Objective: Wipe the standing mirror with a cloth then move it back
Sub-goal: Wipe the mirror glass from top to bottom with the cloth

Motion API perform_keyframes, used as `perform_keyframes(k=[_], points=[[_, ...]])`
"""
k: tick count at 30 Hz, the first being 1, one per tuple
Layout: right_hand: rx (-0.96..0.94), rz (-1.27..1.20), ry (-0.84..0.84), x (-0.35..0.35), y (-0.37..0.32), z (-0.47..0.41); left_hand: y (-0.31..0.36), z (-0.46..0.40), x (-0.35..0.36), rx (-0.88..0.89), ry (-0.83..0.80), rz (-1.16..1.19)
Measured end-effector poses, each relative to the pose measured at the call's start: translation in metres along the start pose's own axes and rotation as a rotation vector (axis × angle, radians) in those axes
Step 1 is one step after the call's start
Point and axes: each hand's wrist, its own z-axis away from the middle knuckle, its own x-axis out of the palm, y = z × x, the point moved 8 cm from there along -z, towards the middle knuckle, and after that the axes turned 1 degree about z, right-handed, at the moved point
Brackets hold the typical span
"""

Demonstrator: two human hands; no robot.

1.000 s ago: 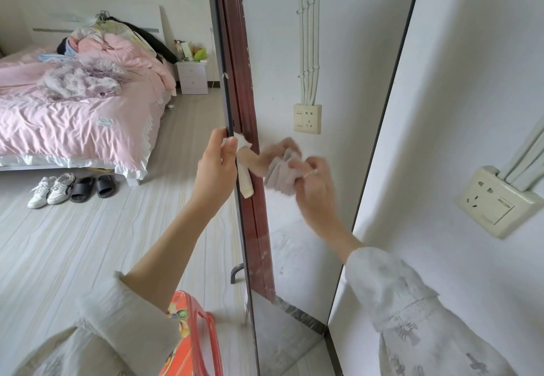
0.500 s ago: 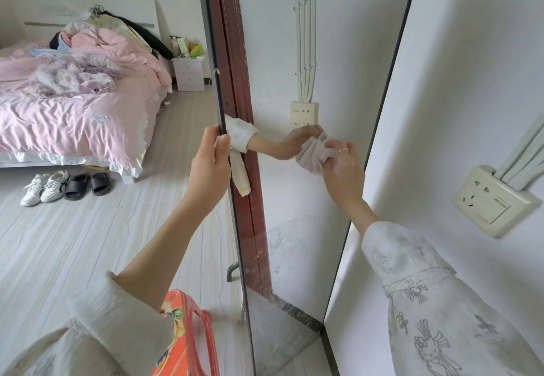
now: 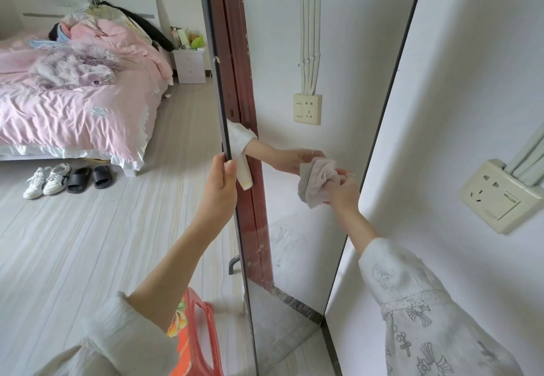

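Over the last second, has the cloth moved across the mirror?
Yes. The cloth in the right hand slid right, from beside the mirror's left edge toward its right edge.

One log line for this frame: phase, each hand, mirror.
phase: wiping | left hand: grips mirror edge | right hand: presses bunched cloth on glass | mirror: upright

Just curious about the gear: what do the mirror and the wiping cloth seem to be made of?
Mirror: glass with a thin dark, probably metal frame; it reflects the wall socket sharply, with smudges lower down. Cloth: soft pale woven or microfibre fabric, bunched in folds in the right hand.
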Motion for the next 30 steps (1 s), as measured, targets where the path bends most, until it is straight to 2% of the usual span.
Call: perform_keyframes(k=[3,6,10,13,19,25,30], points=[[-0.009,-0.031,-0.031,-0.001,-0.004,0.003,-0.003,0.001,0.0,-0.015,0.001,0.006],[0.059,-0.002,-0.056,-0.003,0.016,0.01,-0.004,0.002,-0.001,-0.018,-0.025,0.002],[0.217,0.098,0.095,-0.022,0.046,0.015,-0.021,0.01,0.0,-0.095,-0.062,-0.041],[0.248,0.072,0.115,-0.032,0.05,0.021,-0.04,0.021,0.004,-0.19,-0.102,-0.074],[0.181,0.084,0.003,-0.037,0.05,0.038,-0.055,0.038,0.003,-0.265,-0.101,-0.072],[0.223,0.137,-0.081,-0.035,0.058,0.067,-0.057,0.039,0.006,-0.276,-0.183,-0.07],[0.336,0.03,-0.144,-0.034,0.074,0.086,-0.055,0.038,0.006,-0.227,-0.141,-0.063]])
